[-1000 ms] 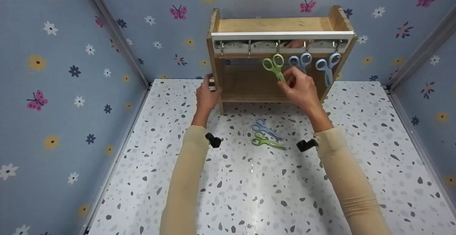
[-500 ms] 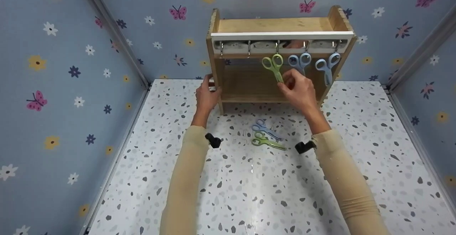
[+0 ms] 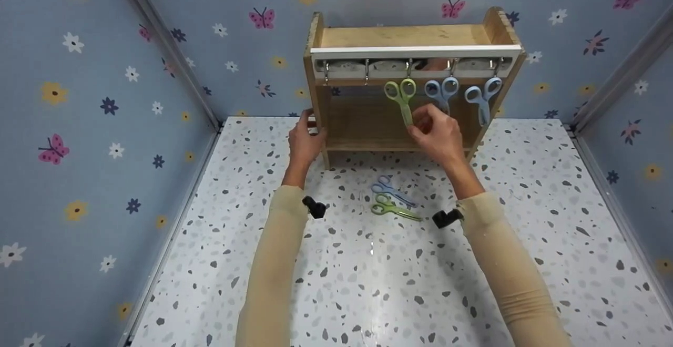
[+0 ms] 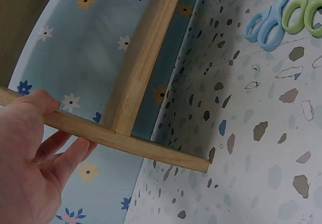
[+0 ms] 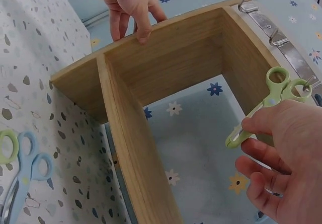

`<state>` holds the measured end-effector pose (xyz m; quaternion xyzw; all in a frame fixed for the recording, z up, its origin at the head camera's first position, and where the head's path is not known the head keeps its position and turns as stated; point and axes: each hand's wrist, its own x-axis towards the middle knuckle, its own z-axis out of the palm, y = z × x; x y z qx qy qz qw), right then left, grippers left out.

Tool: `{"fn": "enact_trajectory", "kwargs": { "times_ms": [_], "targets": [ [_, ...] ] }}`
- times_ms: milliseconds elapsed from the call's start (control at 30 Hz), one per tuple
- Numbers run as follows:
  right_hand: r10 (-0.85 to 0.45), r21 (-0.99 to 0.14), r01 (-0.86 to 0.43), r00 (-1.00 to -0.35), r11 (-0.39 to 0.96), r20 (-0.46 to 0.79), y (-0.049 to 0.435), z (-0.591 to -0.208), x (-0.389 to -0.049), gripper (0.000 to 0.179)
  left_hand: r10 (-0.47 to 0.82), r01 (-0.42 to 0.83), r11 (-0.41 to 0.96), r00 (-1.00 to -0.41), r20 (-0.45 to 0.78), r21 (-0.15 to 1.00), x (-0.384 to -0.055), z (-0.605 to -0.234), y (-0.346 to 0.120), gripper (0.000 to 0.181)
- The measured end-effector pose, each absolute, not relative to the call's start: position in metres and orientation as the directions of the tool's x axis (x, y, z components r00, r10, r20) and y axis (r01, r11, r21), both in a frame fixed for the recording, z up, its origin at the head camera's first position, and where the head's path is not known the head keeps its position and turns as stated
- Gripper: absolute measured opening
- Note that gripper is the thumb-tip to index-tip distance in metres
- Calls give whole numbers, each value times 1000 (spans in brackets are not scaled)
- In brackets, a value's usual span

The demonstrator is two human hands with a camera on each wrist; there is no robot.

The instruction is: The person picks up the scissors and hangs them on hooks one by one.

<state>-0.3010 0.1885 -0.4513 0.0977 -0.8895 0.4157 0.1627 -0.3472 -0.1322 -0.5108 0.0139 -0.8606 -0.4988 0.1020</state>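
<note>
My left hand grips the left side panel of a small wooden shelf, thumb on one face and fingers on the other. With thumb and fingers, my right hand pinches the blade end of green scissors. One handle loop of these scissors hangs on the middle hook of the shelf's rail. Just to the right, a pair of blue scissors hangs from another hook, its lower part hidden behind my right hand. Further right hang more blue scissors.
On the speckled surface before the shelf lie blue scissors and green scissors, close together. Two hooks on the rail's left, such as the leftmost hook, carry nothing. Flower-patterned walls stand behind and on both sides.
My right hand has shifted slightly left and down, swinging the blade end of the hanging green scissors left so they hang straighter. My left hand has stayed on the side panel.
</note>
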Motion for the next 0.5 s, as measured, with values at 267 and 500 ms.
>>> {"fn": "enact_trajectory", "kwargs": {
  "times_ms": [267, 500],
  "targets": [
    [-44, -710, -317, -926, 629, 374, 186, -453, -301, 29, -133, 69, 510, -978, 158, 858, -346, -511, -132, 59],
    [-45, -718, -306, -933, 625, 358, 185, -454, -299, 34, -133, 77, 509, -977, 167, 857, -345, -511, -132, 58]
  ]
}}
